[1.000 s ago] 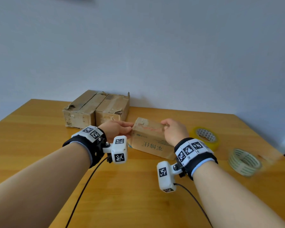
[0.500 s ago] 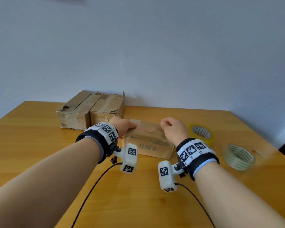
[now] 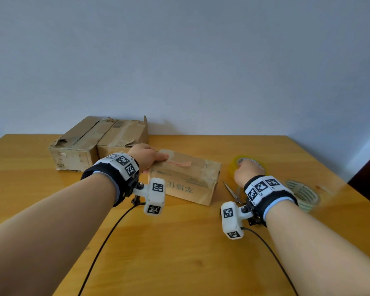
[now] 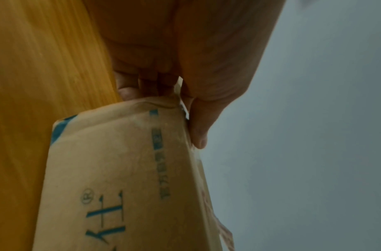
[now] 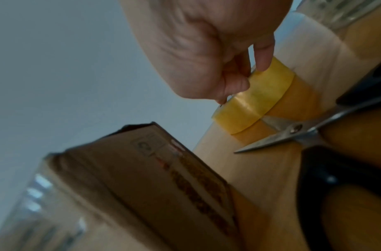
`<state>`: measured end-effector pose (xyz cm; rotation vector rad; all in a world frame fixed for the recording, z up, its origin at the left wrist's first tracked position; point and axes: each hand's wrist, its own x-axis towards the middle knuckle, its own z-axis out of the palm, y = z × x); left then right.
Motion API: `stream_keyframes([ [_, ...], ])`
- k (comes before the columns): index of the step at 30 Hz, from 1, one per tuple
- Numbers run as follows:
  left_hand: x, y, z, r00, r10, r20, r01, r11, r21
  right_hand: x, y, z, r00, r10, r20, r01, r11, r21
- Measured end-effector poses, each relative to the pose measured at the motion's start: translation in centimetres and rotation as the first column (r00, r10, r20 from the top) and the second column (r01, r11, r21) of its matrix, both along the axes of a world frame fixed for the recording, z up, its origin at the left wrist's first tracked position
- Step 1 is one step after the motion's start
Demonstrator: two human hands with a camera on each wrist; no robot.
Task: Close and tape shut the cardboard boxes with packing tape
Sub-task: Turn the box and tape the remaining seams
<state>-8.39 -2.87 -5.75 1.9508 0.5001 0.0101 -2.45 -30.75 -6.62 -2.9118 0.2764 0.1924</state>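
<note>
Head view: left hand (image 3: 146, 157) grips box (image 3: 190, 178); right hand (image 3: 245, 173) grips yellow tape (image 3: 232, 167).

— What lies on the wooden surface (image 3: 179, 242)?
— Black-handled scissors (image 3: 231, 191), toward the surface's right side.
— And behind the surface?
— A plain grey wall (image 3: 179, 60), along its far edge.

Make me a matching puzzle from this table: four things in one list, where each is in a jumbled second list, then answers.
1. printed box
2. yellow tape roll
3. scissors
4. pale tape roll

A. far right, untouched
B. pinched by the right hand
C. lying loose just right of the printed box
D. gripped at one end by the left hand

Pairs: 1-D, 2-B, 3-C, 4-A.
</note>
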Motion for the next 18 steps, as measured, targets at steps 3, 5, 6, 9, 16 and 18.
stream_keyframes([
  [3,0.0,0.0,0.0,0.999,-0.026,0.026,0.026,1.0,-0.009,0.4,-0.7,-0.6,0.999,-0.028,-0.039,0.022,0.989,-0.146],
  [5,-0.3,0.1,-0.1,0.995,-0.084,0.049,0.089,0.991,-0.1,0.4,-1.5,-1.1,0.999,-0.034,-0.042,0.024,0.976,-0.219],
  [6,-0.5,0.2,-0.2,0.99,-0.128,0.054,0.135,0.978,-0.16,0.4,-1.7,-1.2,0.999,-0.037,-0.022,0.03,0.972,-0.233],
  [9,-1.5,0.4,-0.1,0.967,-0.253,0.029,0.251,0.924,-0.288,0.3,-2.2,-0.8,0.995,-0.052,0.085,0.067,0.978,-0.196],
  [16,-2.8,0.6,-0.2,0.955,-0.287,0.076,0.296,0.898,-0.326,0.5,-1.7,3.9,0.951,-0.057,0.303,-0.052,0.938,0.341],
  [18,-2.9,0.3,-0.1,0.961,-0.264,0.08,0.276,0.911,-0.307,-0.1,-1.0,5.8,0.927,0.002,0.375,-0.179,0.881,0.438],
])
